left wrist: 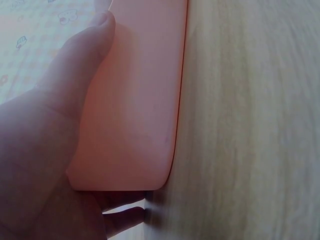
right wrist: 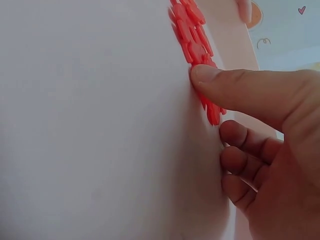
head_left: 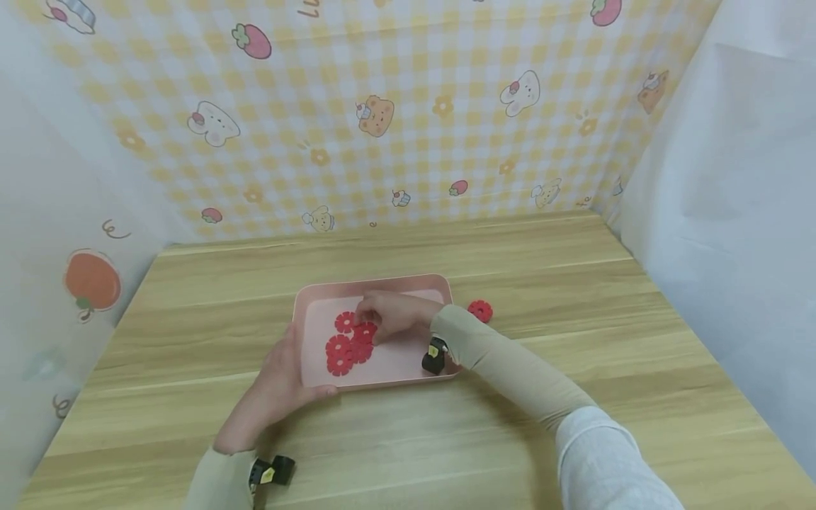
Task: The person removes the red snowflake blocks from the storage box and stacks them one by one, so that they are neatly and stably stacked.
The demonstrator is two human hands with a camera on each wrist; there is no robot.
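A shallow pink tray [head_left: 398, 365] rests on the wooden table, with several red notched interlocking discs [head_left: 339, 365] lying in its left half, some overlapping. My left hand [head_left: 280, 375] grips the tray's near left corner: the thumb lies along the near wall and the fingers stretch along the left side. The left wrist view shows that thumb near the rim of the tray wall [left wrist: 135, 110]. My right hand [head_left: 397, 314] reaches over the tray and pinches a red disc at the group's right edge. In the right wrist view its thumb presses on the red discs [right wrist: 192, 37]; the index finger is mostly hidden behind them.
One more red disc [head_left: 480, 311] lies on the table [head_left: 548, 283] just right of the tray, close by the right sleeve. A yellow checked cloth [head_left: 414, 156] hangs behind the table. White sheets [head_left: 720, 156] flank it. Each wrist wears a small black camera [head_left: 434, 356].
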